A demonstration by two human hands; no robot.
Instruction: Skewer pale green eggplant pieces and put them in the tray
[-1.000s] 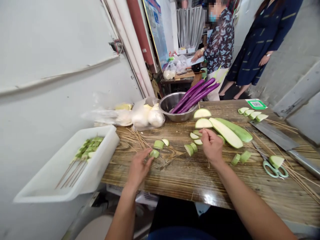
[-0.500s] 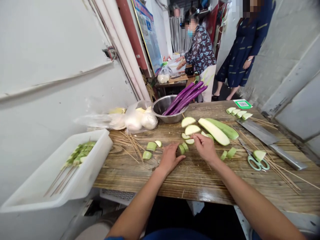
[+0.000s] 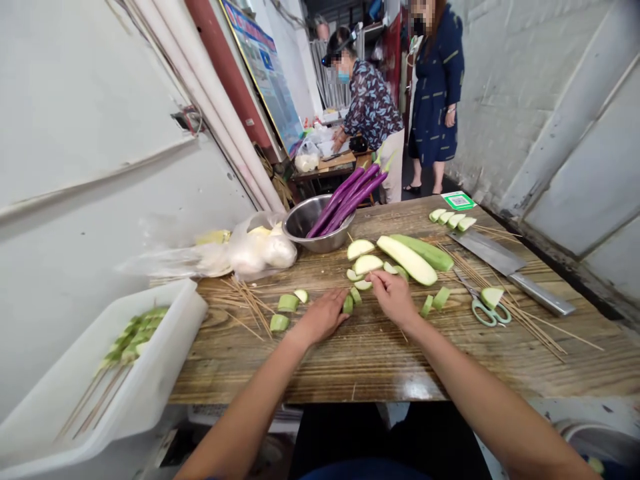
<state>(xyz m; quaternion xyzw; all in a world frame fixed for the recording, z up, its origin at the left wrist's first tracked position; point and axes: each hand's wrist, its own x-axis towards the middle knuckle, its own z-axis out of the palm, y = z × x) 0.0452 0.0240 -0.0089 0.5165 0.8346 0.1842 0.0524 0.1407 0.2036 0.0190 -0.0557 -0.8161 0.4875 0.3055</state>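
My left hand [image 3: 320,317] rests low on the table, fingers and thumb around the near end of some short green zucchini pieces [image 3: 349,304]. Its palm hides part of them. Just to the right, my right hand [image 3: 394,297] is closed in a pinch on a thin bamboo skewer [image 3: 404,335], mostly hidden under the hand. Pale half-round zucchini slices [image 3: 369,264] lie beyond my fingertips. A halved zucchini [image 3: 407,260] lies behind my right hand, cut face up. Two zucchini chunks [image 3: 287,303] and a small slice [image 3: 301,295] are left of my left hand.
A white tub [image 3: 193,320] with skewered green pieces [image 3: 133,340] stands left. Purple eggplants [image 3: 350,200] lean in a steel bowl [image 3: 300,230]. Scissors [image 3: 487,315], loose skewers [image 3: 530,323] and a cleaver [image 3: 487,253] lie right. Two people stand beyond the table.
The view has shifted, so the table's things appear further left. Both hands stay in nearly the same place among the zucchini pieces, the left still around them and the right still pinching.
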